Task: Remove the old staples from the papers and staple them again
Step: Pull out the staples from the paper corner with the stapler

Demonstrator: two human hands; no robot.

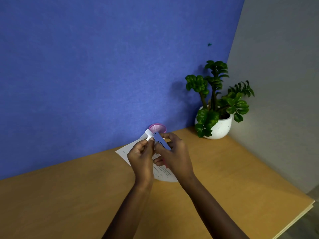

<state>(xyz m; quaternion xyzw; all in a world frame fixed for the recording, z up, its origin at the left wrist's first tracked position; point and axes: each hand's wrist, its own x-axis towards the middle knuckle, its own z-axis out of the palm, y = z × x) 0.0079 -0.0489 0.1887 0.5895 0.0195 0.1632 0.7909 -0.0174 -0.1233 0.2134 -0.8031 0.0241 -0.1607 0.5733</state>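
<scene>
Papers (124, 151), white sheets with printed lines, were in the middle of the scene over the wooden tabletop (69, 195), near the blue back panel (86, 66). Their left corner stuck out past the hands, and their curved lower edge showed between the wrists; whether that edge touched the tabletop could not be told. The top corner of the sheets was raised and curled over itself.

The left hand (140, 157) was turned with its back to the camera, fingers curled, and pinched that raised corner between thumb and fingertips.

Just to the right of the pinched corner, a small stapler (162, 142) was tilted, its pale blue-grey top facing the camera and its far tip touching or almost touching the folded paper. A pink part of it peeked out lower down, below the fingers.

The right hand (174, 152) gripped the stapler, with thumb and fingers wrapped round its near end. The two hands were close together, nearly touching.

Behind them, against the blue panel, stood a pink mesh cup (158, 127), partly hidden by the paper corner and the stapler.

Further right, in the corner of the tabletop, a leafy green plant (215, 94) stood in a round white speckled pot (221, 129), where the blue panel met a grey wall (284, 83).
</scene>
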